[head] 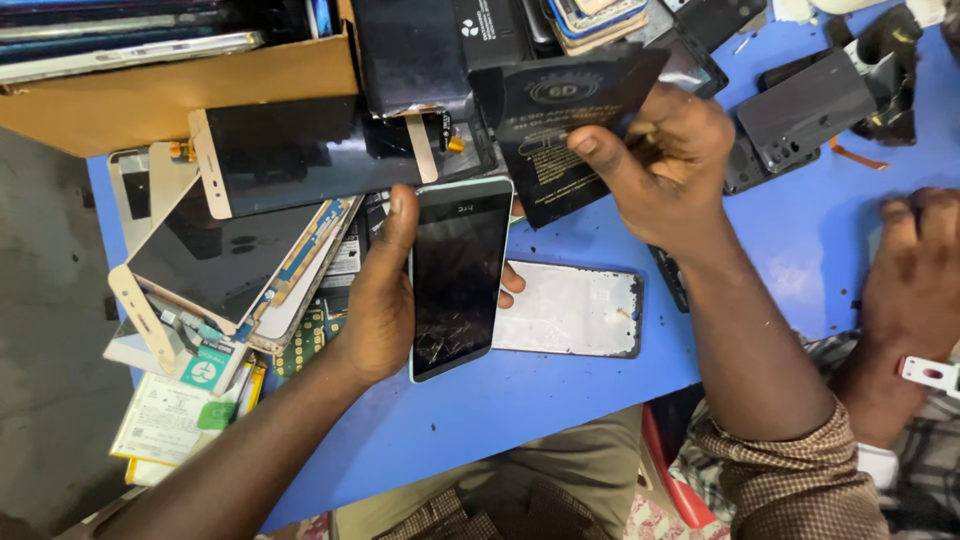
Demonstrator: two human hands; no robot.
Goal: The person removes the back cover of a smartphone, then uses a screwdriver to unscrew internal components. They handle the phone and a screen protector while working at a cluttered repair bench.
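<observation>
My left hand (pixel 383 300) grips a smartphone (pixel 458 275) with a cracked dark screen, held upright over the blue table (pixel 560 385). The cracks spread across the phone's lower part. My right hand (pixel 665 160) holds a black flat packet (pixel 560 125) with gold print, raised just above and to the right of the phone. Under the phone lies a phone frame with a white inner panel (pixel 570 310), flat on the table.
Several loose phone screens and gold-edged display panels (pixel 230 240) pile up at the left. A cardboard box (pixel 190 85) sits at the top left. Black phone parts (pixel 800 115) lie at the top right. Another person's hand (pixel 915 280) rests at the right edge.
</observation>
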